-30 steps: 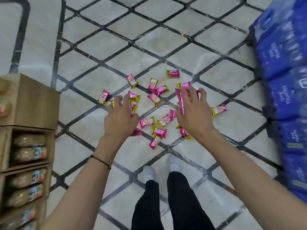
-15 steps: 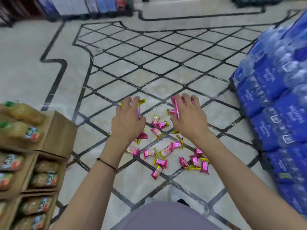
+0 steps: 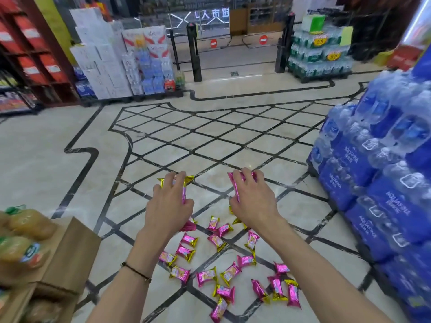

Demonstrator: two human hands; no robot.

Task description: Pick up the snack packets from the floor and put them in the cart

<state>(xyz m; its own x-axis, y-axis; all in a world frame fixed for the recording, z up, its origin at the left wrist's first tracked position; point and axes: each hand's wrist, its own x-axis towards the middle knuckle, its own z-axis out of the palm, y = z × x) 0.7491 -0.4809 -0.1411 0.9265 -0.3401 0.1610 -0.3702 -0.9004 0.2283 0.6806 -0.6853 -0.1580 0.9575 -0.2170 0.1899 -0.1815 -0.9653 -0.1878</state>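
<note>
Head view: pink and gold snack packets scattered over the floor in the lower centre of the frame, most lying flat and apart, a few touching or overlapping near the bottom. Held above them, mid-frame: more packets of the same kind in both hands. Left hand closed around several packets, gold crimped ends poking out beyond the fingers on both sides and a pink wrapper running down under the thumb. Thin dark bracelet on that wrist. Right hand likewise clenched on a pink bunch, one wrapper hanging down along the thumb side. Both hands raised clear of the floor, palms down, a gap between them.

Beneath, pale marble crossed by dark diagonal lines. At right edge, stacked blue packs of bottled water. At lower left, cardboard display trays with yellowish drink bottles. At upper left, red shelving and white cartons. At top centre, black gate posts with red no-entry signs. No cart visible anywhere in frame.
</note>
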